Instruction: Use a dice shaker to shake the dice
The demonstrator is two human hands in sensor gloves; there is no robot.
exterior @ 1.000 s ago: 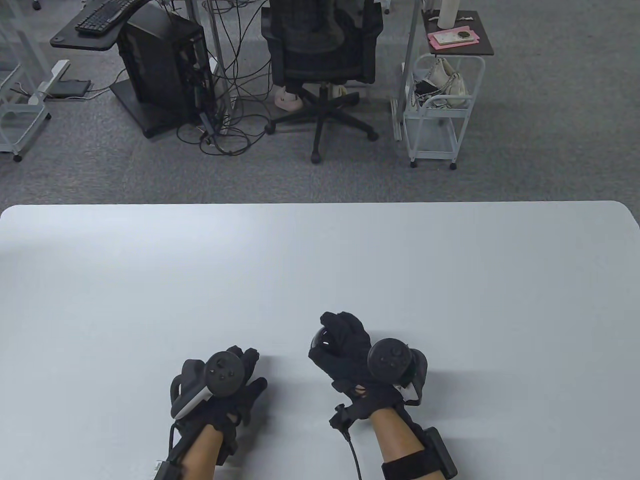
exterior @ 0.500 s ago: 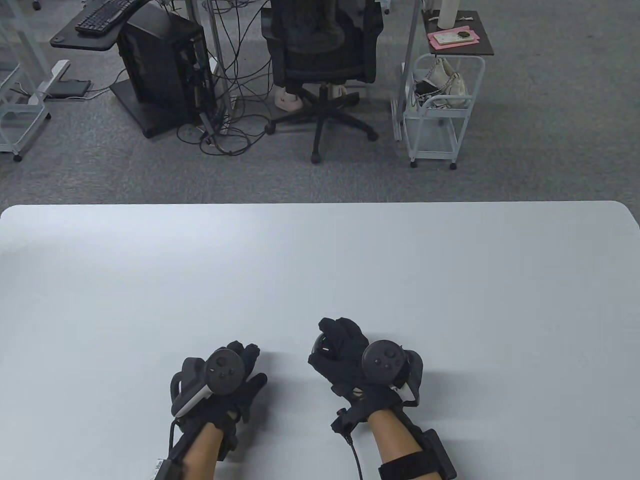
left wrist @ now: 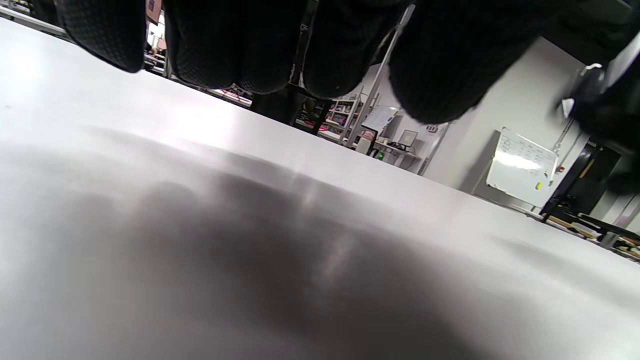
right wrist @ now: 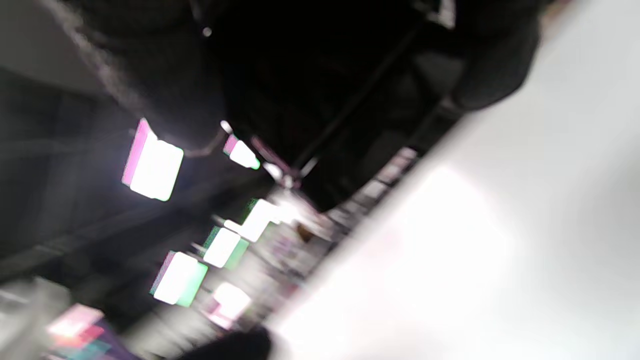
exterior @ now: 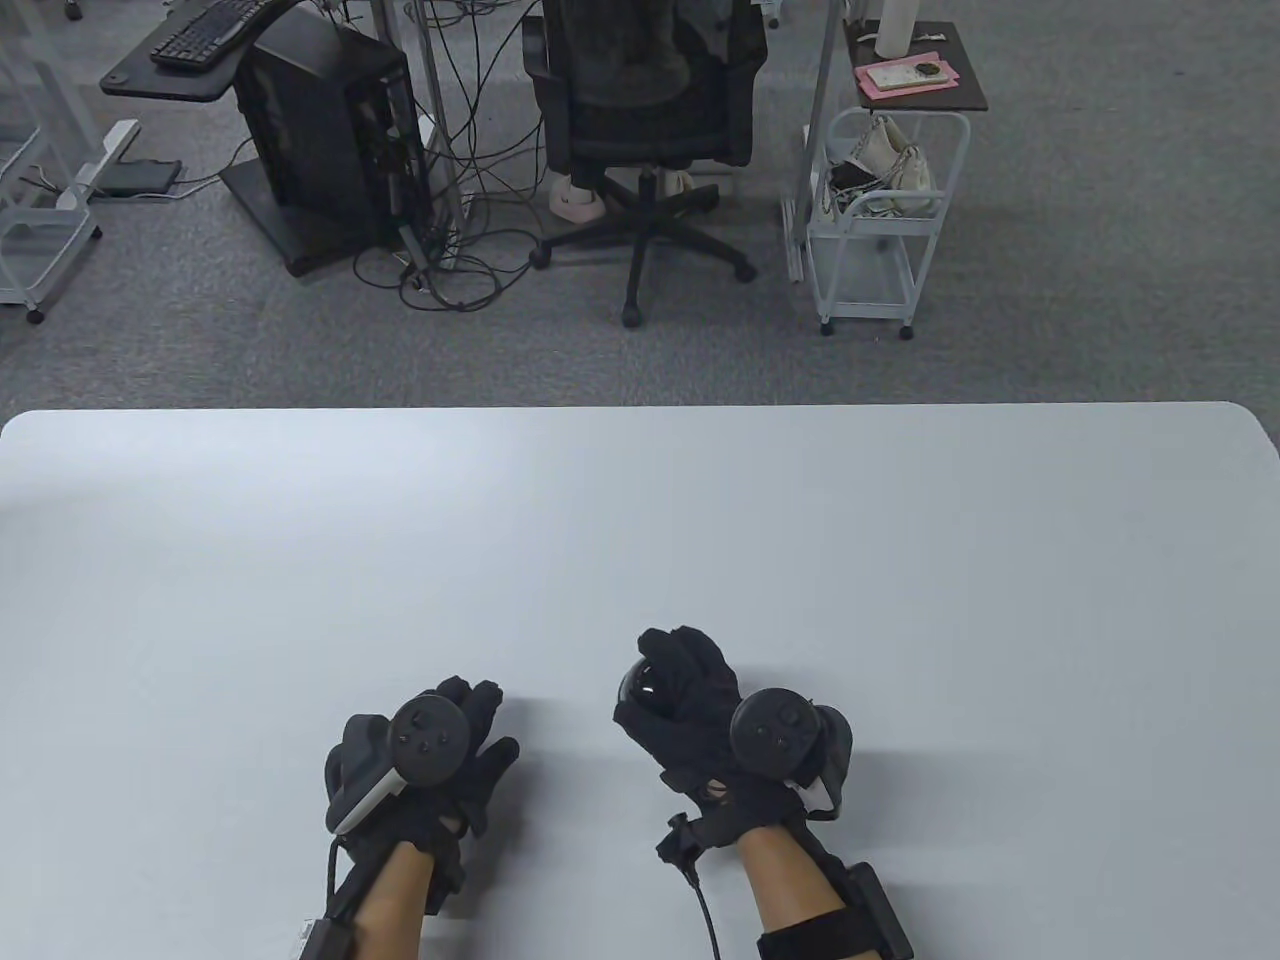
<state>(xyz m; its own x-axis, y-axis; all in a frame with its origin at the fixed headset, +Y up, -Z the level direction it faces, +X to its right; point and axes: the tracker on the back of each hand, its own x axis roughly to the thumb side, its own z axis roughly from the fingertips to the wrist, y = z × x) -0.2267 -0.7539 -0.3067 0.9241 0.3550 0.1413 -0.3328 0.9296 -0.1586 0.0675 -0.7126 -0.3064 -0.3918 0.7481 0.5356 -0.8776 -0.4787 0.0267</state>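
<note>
My right hand [exterior: 680, 690] grips a dark, rounded dice shaker [exterior: 636, 688] from above, near the table's front middle; only a glossy patch of it shows between the fingers. No dice are visible. The right wrist view is blurred and shows only dark glove and shaker [right wrist: 310, 90] against the white table. My left hand [exterior: 460, 730] lies palm down and empty on the table, left of the right hand, fingers loosely spread. In the left wrist view its fingertips [left wrist: 240, 50] hang just above the bare tabletop.
The white table [exterior: 640, 520] spreads wide in front of both hands. Beyond its far edge stand an office chair [exterior: 640, 110], a computer tower [exterior: 330, 130] with cables, and a white wire cart [exterior: 880, 220].
My left hand has slid a little to the left and toward the far edge. My right hand with the shaker has shifted slightly back and forth, staying in about the same place.
</note>
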